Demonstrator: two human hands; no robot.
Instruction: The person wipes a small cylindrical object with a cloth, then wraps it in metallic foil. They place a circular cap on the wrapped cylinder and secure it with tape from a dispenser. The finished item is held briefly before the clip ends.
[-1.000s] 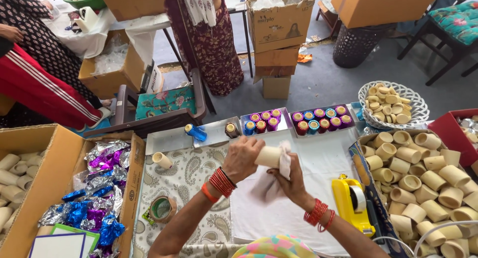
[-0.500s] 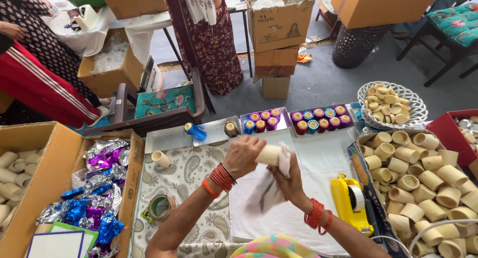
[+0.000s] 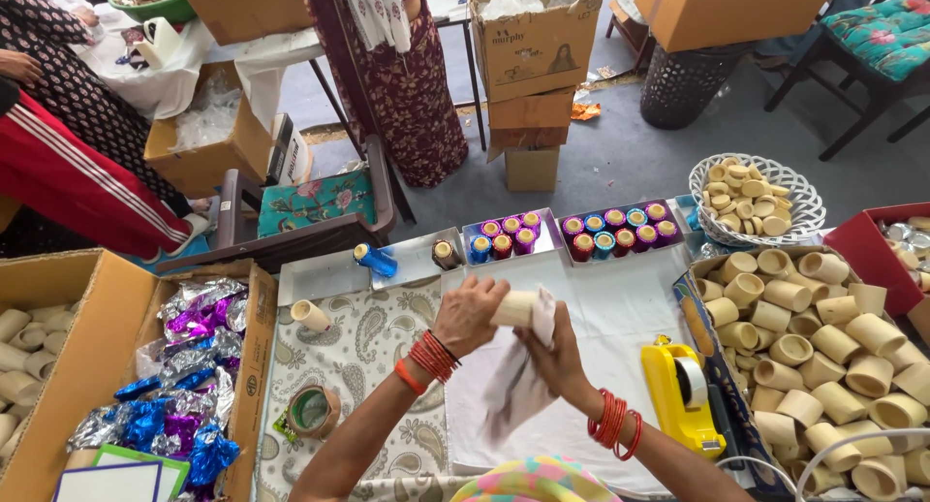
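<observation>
My left hand [image 3: 469, 313] grips a cream paper cup [image 3: 513, 308] lying on its side above the white sheet on the table. My right hand [image 3: 554, 352] presses a thin white translucent sheet [image 3: 515, 386] against the cup's end, and the sheet hangs down below the hands. Both wrists carry red bangles. A box of several bare cream cups [image 3: 823, 352] stands at the right. Trays of several cups wrapped in coloured foil [image 3: 610, 231] sit just beyond the hands.
A yellow tape dispenser [image 3: 678, 391] lies by my right forearm. A tape roll [image 3: 312, 410], a loose cup [image 3: 310, 316] and a blue wrapped cup [image 3: 376, 261] lie on the paisley cloth. Foil pieces [image 3: 184, 381] fill a cardboard box at left. A white basket [image 3: 754, 197], chairs and other people stand beyond.
The hands have barely shifted; the hanging white sheet has swung slightly under the cup.
</observation>
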